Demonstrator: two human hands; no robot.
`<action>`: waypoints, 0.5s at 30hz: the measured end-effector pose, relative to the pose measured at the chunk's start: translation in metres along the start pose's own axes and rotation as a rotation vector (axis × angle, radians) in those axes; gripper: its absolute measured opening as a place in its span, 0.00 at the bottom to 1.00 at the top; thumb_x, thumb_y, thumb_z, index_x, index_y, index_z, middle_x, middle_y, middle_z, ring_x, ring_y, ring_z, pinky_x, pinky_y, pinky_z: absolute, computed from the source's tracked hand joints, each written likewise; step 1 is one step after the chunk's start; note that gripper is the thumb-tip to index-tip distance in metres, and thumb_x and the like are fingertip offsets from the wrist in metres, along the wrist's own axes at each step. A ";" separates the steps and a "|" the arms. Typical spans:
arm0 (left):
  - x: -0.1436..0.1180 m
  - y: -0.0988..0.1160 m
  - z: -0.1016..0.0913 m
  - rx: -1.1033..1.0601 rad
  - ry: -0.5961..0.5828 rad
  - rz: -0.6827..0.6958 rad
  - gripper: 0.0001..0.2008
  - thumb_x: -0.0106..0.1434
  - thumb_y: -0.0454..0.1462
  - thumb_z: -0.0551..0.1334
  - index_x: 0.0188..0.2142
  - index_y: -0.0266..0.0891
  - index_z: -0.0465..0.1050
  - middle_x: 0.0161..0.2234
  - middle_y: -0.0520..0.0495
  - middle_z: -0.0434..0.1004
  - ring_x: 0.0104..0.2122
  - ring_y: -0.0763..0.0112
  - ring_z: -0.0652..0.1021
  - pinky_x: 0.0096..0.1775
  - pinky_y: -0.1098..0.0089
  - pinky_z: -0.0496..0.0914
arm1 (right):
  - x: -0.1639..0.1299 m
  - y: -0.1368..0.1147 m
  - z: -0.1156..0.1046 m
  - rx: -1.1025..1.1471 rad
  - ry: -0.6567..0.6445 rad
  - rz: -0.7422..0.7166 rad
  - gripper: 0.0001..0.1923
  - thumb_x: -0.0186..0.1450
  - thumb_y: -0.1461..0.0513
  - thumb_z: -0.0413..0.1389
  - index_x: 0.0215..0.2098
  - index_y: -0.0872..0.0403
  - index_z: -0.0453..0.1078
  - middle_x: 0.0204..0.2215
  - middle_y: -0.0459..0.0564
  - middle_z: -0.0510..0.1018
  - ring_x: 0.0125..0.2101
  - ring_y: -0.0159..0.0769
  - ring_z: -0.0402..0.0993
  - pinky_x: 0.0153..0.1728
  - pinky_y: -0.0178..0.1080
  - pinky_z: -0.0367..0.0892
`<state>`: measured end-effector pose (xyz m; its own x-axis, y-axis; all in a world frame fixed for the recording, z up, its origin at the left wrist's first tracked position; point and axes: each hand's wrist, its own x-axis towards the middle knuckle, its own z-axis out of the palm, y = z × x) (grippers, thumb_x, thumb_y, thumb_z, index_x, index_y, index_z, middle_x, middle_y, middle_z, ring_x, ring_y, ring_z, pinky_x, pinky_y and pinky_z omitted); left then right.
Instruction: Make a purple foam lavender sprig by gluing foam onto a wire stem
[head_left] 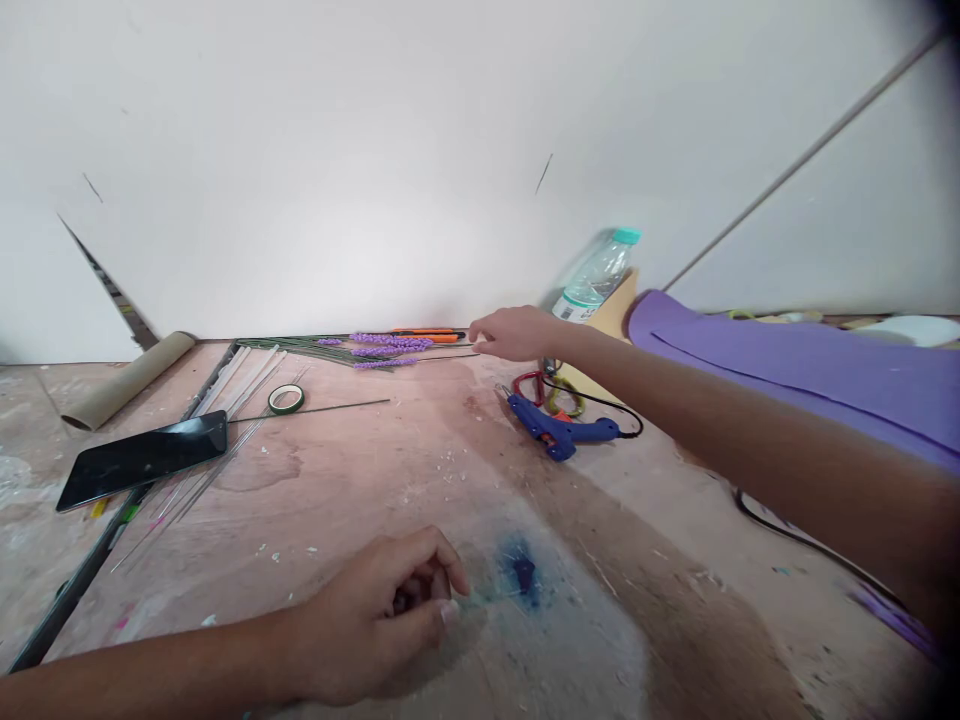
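Your worktable, counted

You have one phone (142,458), one green tape roll (286,399), one blue glue gun (559,431), one water bottle (597,277), one cardboard tube (127,380), one purple sheet (810,370), two hands.

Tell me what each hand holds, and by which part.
Right hand pinches the wire ends of the lavender stems. Left hand is curled; whether it holds anything cannot be told.

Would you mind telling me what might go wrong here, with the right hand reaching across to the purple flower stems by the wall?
1. The right hand reaches over the blue glue gun; the forearm could snag its black cord and drag it.
2. The water bottle leans just behind that hand and might get knocked over.
3. Pulling the purple flower stems back could sweep the loose wires beside the phone.
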<state>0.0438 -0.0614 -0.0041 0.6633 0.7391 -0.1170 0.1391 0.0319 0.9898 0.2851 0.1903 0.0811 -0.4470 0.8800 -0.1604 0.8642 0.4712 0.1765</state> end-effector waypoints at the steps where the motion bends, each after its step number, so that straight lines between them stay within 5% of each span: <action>1: 0.000 0.001 -0.001 0.031 -0.007 0.011 0.06 0.67 0.39 0.60 0.40 0.38 0.67 0.28 0.55 0.64 0.24 0.77 0.64 0.26 0.76 0.58 | -0.015 -0.002 0.004 0.014 0.006 0.002 0.15 0.74 0.56 0.52 0.52 0.54 0.75 0.45 0.55 0.81 0.45 0.44 0.78 0.45 0.44 0.70; 6: 0.001 -0.001 -0.008 0.320 -0.014 0.203 0.15 0.74 0.43 0.54 0.31 0.40 0.62 0.25 0.55 0.63 0.26 0.74 0.64 0.30 0.73 0.57 | -0.094 0.015 0.023 0.062 0.115 0.188 0.17 0.75 0.54 0.47 0.50 0.50 0.75 0.40 0.52 0.83 0.39 0.41 0.77 0.36 0.39 0.61; 11: 0.005 -0.004 -0.012 0.368 -0.002 0.304 0.25 0.76 0.50 0.48 0.24 0.42 0.51 0.24 0.54 0.55 0.26 0.72 0.61 0.31 0.68 0.54 | -0.138 0.095 0.046 0.029 0.223 0.619 0.19 0.76 0.57 0.46 0.54 0.59 0.72 0.55 0.67 0.76 0.53 0.50 0.72 0.45 0.45 0.63; 13: 0.005 -0.006 -0.012 0.377 -0.053 0.321 0.26 0.76 0.51 0.48 0.23 0.42 0.50 0.23 0.54 0.54 0.25 0.72 0.62 0.31 0.68 0.54 | -0.144 0.124 0.065 0.001 0.234 0.758 0.25 0.77 0.53 0.47 0.59 0.66 0.69 0.60 0.78 0.68 0.61 0.60 0.65 0.48 0.51 0.64; 15: 0.005 -0.007 -0.011 0.395 -0.110 0.329 0.27 0.77 0.50 0.47 0.23 0.42 0.50 0.22 0.54 0.54 0.24 0.73 0.61 0.31 0.67 0.55 | -0.148 0.142 0.087 -0.022 0.224 0.817 0.28 0.76 0.50 0.49 0.60 0.65 0.68 0.58 0.75 0.69 0.57 0.58 0.69 0.48 0.54 0.69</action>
<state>0.0383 -0.0510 -0.0107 0.7888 0.5918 0.1663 0.1626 -0.4618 0.8720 0.4942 0.1222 0.0453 0.2793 0.9343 0.2217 0.9318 -0.3194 0.1724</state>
